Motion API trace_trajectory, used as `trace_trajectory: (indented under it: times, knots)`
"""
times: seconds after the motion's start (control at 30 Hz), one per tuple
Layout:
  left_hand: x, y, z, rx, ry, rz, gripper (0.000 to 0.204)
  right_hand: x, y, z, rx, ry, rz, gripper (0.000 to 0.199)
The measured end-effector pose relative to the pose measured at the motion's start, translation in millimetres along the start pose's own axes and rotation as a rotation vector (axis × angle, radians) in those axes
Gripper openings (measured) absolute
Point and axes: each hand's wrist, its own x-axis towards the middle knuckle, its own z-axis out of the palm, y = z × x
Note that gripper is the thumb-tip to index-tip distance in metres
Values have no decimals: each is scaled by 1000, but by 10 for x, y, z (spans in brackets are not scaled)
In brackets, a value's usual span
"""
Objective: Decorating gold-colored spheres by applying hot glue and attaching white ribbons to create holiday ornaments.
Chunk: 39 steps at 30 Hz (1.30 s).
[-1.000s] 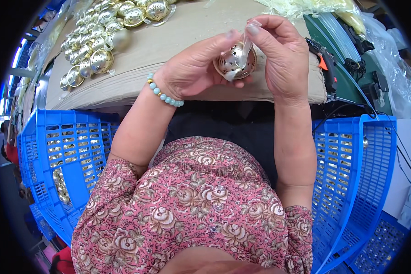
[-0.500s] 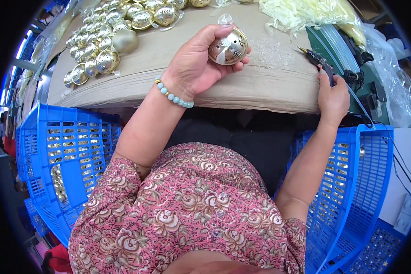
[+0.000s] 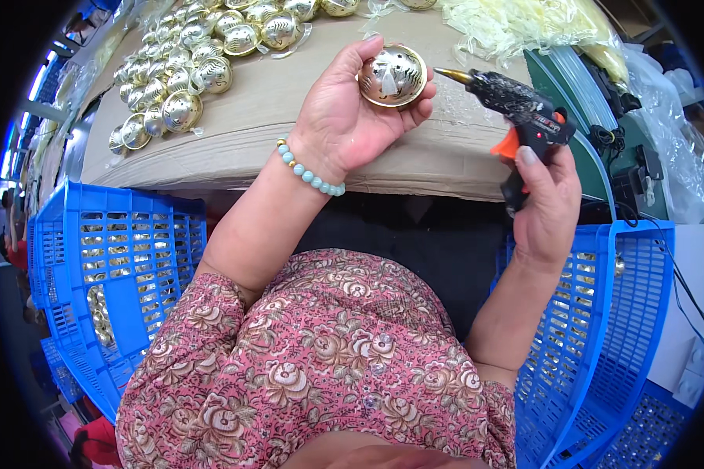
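Note:
My left hand (image 3: 340, 125) holds a round gold bauble (image 3: 395, 76) between thumb and fingers, over the front of the table. The bauble looks like a half shell with a shiny rim, small cut-out stars and a whitish ribbon strip on it. Around the handle of a black glue gun (image 3: 512, 98) with an orange trigger, my right hand (image 3: 549, 199) is closed. The gun's brass nozzle points left at the bauble and ends just short of it. A small red light glows on its side.
Several gold baubles (image 3: 181, 111) with ribbons lie at the table's left. Pale yellow ribbons (image 3: 501, 27) are heaped at the back right, near clear glue sticks (image 3: 583, 90) and a black cable (image 3: 605, 137). Blue crates stand left (image 3: 117, 305) and right (image 3: 594, 313) below the cardboard-covered tabletop (image 3: 250, 117).
My right hand has lifted the glue gun from the table's right side and brought it leftward to the bauble. My left hand has tilted the bauble slightly. A blurred bauble among the pile now lies still.

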Motion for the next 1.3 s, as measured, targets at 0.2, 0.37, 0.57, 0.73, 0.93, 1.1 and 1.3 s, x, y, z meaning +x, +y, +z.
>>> trace_trajectory:
  times: [0.2, 0.37, 0.57, 0.73, 0.93, 1.1, 1.3]
  knots:
    - [14, -96, 3, 10, 57, 76, 35, -71, -76, 134, 7, -162, 117, 41]
    - [11, -166, 43, 8, 138, 118, 35, -77, 75, 153, 25, -115, 11, 39]
    - [-17, -146, 27, 9, 162, 110, 32, -67, 6, 170, 27, -136, 33, 38]
    - [-18, -190, 42, 35, 201, 113, 31, -84, 56, 248, 68, -78, 35, 36]
    - [-21, -182, 29, 49, 204, 131, 30, -80, 60, 258, 79, -88, 39, 32]
    - [-33, -183, 22, 63, 201, 126, 30, -59, 69, 228, 85, -111, 56, 30]
    - [-31, -162, -22, 48, 159, 133, 37, 99, 168, 103, 48, -113, 94, 23]
